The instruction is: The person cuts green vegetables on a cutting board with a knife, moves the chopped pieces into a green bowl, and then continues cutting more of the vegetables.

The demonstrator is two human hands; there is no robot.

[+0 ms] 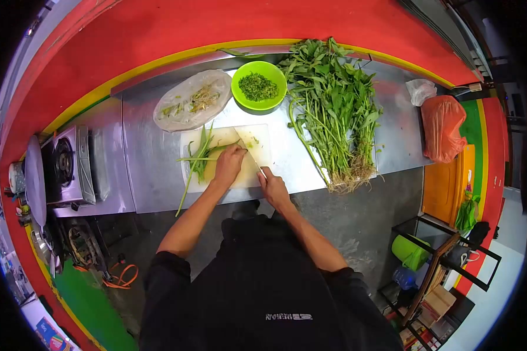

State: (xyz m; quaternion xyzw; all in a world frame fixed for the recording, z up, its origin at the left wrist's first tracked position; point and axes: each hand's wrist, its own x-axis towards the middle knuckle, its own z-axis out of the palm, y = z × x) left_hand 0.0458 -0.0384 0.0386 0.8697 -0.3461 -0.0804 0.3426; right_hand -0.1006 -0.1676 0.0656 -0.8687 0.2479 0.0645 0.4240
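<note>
On the white cutting board [197, 182], my left hand [229, 162] is closed over leafy green stalks [202, 149], with the fingers near the knife. Some stalks stick out to the left, and one long stem hangs past the board's front edge. My right hand [273, 186] grips the handle of a knife [251, 153]. Its blade slants up and left across the board, close beside my left fingertips. Small green bits lie right of the blade. What sits under my left fingers is mostly hidden.
Behind the board are a green bowl [278, 83] of chopped greens and a plastic bag [164, 114] with trimmings. A large bunch of rooted leafy greens [336, 111] lies to the right, then a red plastic bag [444, 128]. A gas stove [67, 161] stands far left.
</note>
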